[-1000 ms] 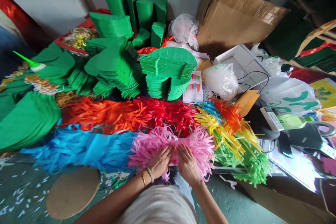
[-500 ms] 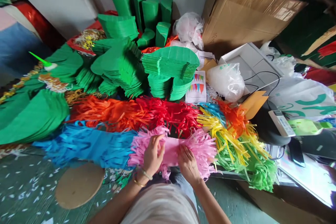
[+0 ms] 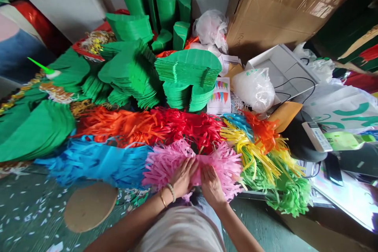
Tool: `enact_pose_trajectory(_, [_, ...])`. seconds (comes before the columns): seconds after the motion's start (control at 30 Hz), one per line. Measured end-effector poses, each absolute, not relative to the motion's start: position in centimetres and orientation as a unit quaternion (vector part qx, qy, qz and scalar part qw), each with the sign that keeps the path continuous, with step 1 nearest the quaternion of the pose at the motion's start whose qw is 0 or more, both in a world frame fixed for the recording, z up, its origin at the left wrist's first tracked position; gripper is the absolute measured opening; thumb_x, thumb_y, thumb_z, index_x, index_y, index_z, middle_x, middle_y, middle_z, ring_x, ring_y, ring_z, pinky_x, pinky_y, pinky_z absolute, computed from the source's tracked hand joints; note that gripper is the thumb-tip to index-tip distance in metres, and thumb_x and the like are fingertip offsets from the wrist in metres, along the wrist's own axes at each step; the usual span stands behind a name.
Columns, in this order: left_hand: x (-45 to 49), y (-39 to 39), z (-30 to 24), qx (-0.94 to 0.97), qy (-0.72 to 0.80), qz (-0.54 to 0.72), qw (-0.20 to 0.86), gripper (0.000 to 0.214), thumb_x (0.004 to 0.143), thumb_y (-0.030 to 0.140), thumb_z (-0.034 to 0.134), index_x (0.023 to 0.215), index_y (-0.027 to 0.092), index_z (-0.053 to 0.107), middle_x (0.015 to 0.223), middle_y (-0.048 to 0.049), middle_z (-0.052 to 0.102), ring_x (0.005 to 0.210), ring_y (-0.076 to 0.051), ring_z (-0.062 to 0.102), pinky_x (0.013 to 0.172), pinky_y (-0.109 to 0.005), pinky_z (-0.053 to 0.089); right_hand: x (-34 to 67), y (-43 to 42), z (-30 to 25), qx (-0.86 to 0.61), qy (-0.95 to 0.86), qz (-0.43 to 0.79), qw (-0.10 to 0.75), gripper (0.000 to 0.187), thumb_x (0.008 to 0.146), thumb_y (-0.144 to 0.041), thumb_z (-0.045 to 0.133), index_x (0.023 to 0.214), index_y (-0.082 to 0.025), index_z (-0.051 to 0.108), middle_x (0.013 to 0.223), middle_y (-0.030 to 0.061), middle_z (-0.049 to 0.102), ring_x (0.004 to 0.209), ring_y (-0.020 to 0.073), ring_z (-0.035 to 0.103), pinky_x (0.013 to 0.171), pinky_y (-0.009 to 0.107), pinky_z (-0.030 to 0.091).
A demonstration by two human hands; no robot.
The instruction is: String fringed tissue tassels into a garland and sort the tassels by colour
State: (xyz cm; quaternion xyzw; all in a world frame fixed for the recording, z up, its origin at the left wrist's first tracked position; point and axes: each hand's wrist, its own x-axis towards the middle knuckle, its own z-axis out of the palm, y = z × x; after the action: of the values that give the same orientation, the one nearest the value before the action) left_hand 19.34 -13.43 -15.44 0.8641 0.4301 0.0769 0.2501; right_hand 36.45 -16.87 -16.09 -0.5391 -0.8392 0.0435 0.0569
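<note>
A pile of pink fringed strips (image 3: 165, 163), smooth in the middle and cut into ribbons at both ends, lies right in front of me. My left hand (image 3: 183, 177) rests on its middle, fingers stretched out and pointing away from me. Close beside it, my right hand (image 3: 211, 187) lies flat on the same pile with its fingers out. Blue fringed strips (image 3: 103, 165) adjoin the pink on the left. Behind run orange fringed strips (image 3: 118, 124) and red fringed strips (image 3: 191, 124). Yellow fringe (image 3: 251, 151) and light green fringe (image 3: 291, 193) are at the right.
Stacks of green cut pieces (image 3: 189, 65) fill the back and left. A white plastic bag (image 3: 254, 88), a white box (image 3: 280, 67) and a cardboard carton (image 3: 274, 15) stand at the back right. A round brown stool top (image 3: 90, 206) is below the table edge.
My left hand has come down onto the pink strips and moved right, closer to my right hand. My right hand stays nearly in place on the pile.
</note>
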Motion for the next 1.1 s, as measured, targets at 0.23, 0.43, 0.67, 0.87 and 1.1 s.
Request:
enact_pose_trajectory(0.23, [17.4, -12.9, -16.3, 0.851, 0.466, 0.127, 0.207, 0.030, 0.088, 0.014, 0.050, 0.113, 0.019, 0.064, 0.142, -0.0113, 0.050, 0.132, -0.030, 0.044, 0.111, -0.054, 0.032, 38.8, -15.0, -13.3, -0.562, -0.797, 0.214, 0.064, 0.035, 0.082, -0.005, 0.050, 0.111, -0.015, 0.068, 0.112, 0.0120, 0.069, 0.107, 0.0218, 0.063, 0.096, 0.034, 0.046])
enact_pose_trajectory(0.43, [18.0, -10.5, -15.6, 0.801, 0.539, 0.158, 0.206, 0.016, 0.091, 0.022, 0.053, 0.085, 0.019, 0.068, 0.106, -0.0067, 0.069, 0.102, -0.024, 0.061, 0.092, -0.043, 0.049, 40.7, -11.8, -13.0, -0.646, -0.718, 0.253, 0.047, 0.031, 0.098, -0.026, 0.041, 0.093, -0.019, 0.070, 0.077, 0.0041, 0.073, 0.070, 0.0166, 0.068, 0.058, 0.020, 0.043])
enact_pose_trajectory(0.67, [19.0, -9.4, -15.5, 0.773, 0.589, 0.154, 0.179, 0.005, 0.074, 0.013, 0.063, 0.078, 0.016, 0.061, 0.098, -0.0112, 0.063, 0.094, -0.028, 0.059, 0.084, -0.041, 0.051, 39.2, -10.6, -14.4, -0.746, -0.632, 0.209, 0.011, 0.017, 0.088, -0.023, 0.053, 0.084, -0.020, 0.069, 0.069, 0.0027, 0.071, 0.061, 0.0157, 0.065, 0.051, 0.021, 0.028])
enact_pose_trajectory(0.87, [17.8, -8.4, -15.2, 0.762, 0.608, 0.163, 0.153, 0.029, 0.071, 0.001, 0.054, 0.096, 0.015, 0.058, 0.097, -0.0118, 0.061, 0.100, -0.028, 0.058, 0.084, -0.039, 0.051, 37.8, -10.9, -14.7, -0.767, -0.620, 0.164, 0.007, 0.013, 0.082, -0.020, 0.055, 0.084, -0.017, 0.068, 0.069, 0.0048, 0.069, 0.061, 0.0152, 0.062, 0.054, 0.023, 0.029])
enact_pose_trajectory(1.1, [21.5, -12.0, -13.9, 0.859, 0.468, 0.131, 0.159, 0.033, 0.083, 0.004, 0.047, 0.108, 0.021, 0.058, 0.112, -0.0087, 0.062, 0.099, -0.022, 0.060, 0.087, -0.034, 0.050, 37.6, -11.4, -15.3, -0.741, -0.659, 0.122, 0.035, 0.020, 0.083, -0.013, 0.051, 0.094, -0.015, 0.068, 0.072, 0.0097, 0.070, 0.067, 0.0196, 0.065, 0.060, 0.027, 0.039])
